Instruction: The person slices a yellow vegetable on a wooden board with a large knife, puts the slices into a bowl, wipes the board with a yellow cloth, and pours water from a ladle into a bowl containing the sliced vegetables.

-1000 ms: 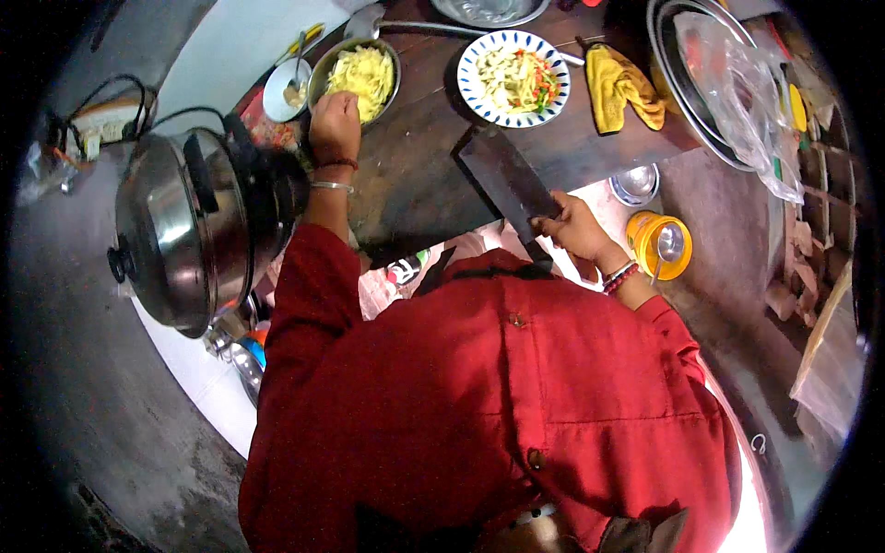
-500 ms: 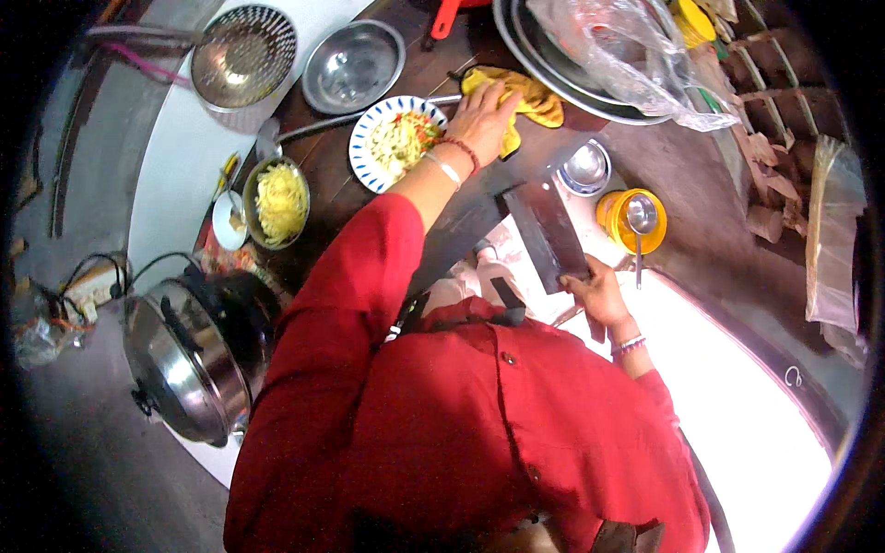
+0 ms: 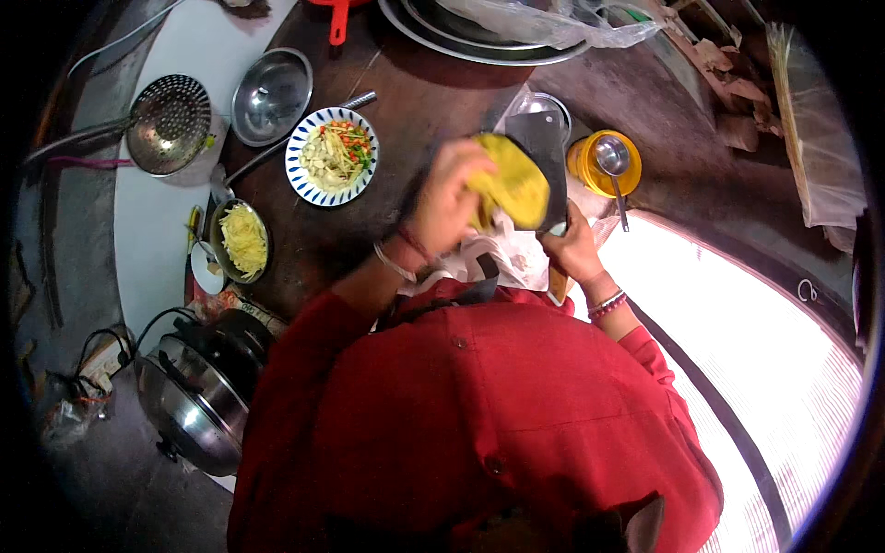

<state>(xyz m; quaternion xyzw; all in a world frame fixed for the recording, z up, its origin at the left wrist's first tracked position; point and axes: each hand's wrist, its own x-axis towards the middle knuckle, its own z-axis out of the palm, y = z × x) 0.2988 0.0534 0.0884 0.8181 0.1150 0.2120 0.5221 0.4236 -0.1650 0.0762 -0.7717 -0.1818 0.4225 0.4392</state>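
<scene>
At left, a bowl point(image 3: 217, 238) of yellow shreds and a plate point(image 3: 295, 170) of cut food stood on the table point(image 3: 396, 111), probably set apart from the blade. The left hand point(image 3: 449, 198), blurred, curled around a bunched yellow cloth point(image 3: 518, 184), its finger spread unclear; the cloth overlapped the knife point(image 3: 546, 143), perhaps guarding the fingers. Beyond, the right hand point(image 3: 573, 247) pinched the knife's near end, thumb and fingers closed, seemingly to steady it between both hands.

Dim overall, blown out to white at lower right, glinting on the steel pot point(image 3: 191, 417), blurred at the left hand point(image 3: 446, 198) and yellow cloth point(image 3: 518, 189), bent and black toward the edges.
</scene>
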